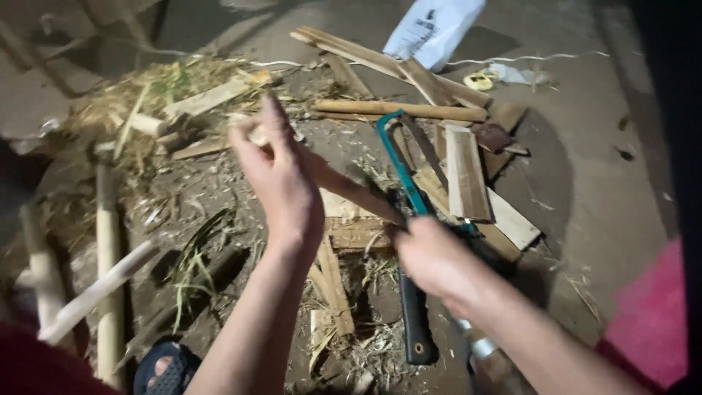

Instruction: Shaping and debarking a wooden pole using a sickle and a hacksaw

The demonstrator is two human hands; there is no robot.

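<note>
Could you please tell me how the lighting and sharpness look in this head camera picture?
Head view: harsh light from near the camera brightens the left hand, right hand and wooden stick; edges and top left corner fall dark; the hands are slightly motion-blurred; the hacksaw and planks read sharper.

A single head-worn camera looks steeply down and forward from close above the person's own forearms, which enter from the bottom edge. Ground littered with wood scraps fills the frame's middle and top; the dim upper left is hard to read, perhaps more debris.
</note>
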